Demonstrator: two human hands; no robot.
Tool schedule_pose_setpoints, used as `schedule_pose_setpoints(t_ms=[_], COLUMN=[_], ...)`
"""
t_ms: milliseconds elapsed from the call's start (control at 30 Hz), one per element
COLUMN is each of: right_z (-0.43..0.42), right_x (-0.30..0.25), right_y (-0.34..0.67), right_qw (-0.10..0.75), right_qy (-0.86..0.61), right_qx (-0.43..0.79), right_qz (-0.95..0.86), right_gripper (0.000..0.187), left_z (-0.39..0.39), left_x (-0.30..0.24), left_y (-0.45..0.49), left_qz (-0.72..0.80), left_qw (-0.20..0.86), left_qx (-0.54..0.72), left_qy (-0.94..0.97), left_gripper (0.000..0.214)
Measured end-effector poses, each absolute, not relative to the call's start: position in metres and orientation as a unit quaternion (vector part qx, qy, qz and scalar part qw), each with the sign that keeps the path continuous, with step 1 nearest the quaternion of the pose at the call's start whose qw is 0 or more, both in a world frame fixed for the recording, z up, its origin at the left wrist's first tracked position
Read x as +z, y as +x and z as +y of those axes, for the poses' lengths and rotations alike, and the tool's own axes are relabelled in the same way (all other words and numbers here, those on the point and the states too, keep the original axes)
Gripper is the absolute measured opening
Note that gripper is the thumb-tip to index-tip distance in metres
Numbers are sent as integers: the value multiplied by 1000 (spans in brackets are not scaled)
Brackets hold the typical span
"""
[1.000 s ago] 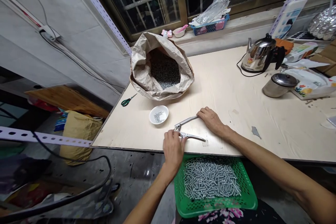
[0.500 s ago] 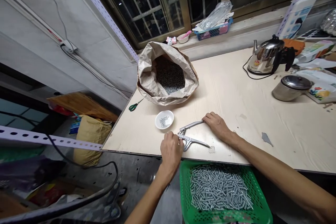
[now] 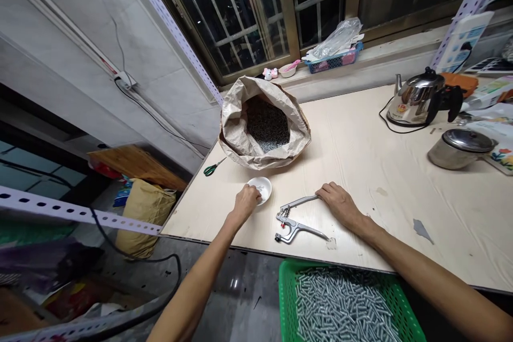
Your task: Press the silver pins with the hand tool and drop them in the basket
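My left hand is at the white bowl, its fingers drawn together over the near left side of the rim. Small metal pieces lie in the bowl; whatever those fingertips hold is hidden. Grey metal pliers with a spring and a small red part rest on the table, handles spread. My right hand is closed on the end of the upper handle, while the lower handle lies free. Below the table edge, a green basket holds many short silvery metal pins.
A paper sack of small metal parts stands open behind the bowl. Green-handled scissors lie left of it. To the right are an electric kettle and a lidded metal pot. The table's front edge runs below my hands.
My left hand has left the head of the pliers and moved up and left to the white bowl. My right hand still holds the handle. The view has shifted slightly.
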State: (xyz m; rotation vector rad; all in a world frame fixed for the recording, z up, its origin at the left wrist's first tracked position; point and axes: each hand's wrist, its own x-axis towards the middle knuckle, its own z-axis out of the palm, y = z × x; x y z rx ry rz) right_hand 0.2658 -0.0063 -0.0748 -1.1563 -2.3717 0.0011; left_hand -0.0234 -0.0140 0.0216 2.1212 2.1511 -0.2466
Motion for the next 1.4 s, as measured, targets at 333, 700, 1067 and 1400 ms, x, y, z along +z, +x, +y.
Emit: schedule_pose_setpoints(t_ms=[333,700,1067,1400], right_z=[-6,-6,-7,-8], right_x=[-73,-74,-63,-48], right_y=[266,266,272,274], right_qw=[244,252,207,236], right_qy=[-422,-420,-396,-398], right_qx=[3,-2,-56,-57], right_qz=[-873,-872,-893,-885], right_gripper=[23,23,28,36], left_z=[-1,0,-87,-95], left_x=[6,9,-1,-5], left_y=[-23,-38,5,8], left_qz=[699,733,690,708], left_qw=[78,111,402,339], left_qx=[-51,111,225,157], left_qy=[709,662,558,600], left_gripper=[21,27,33,25])
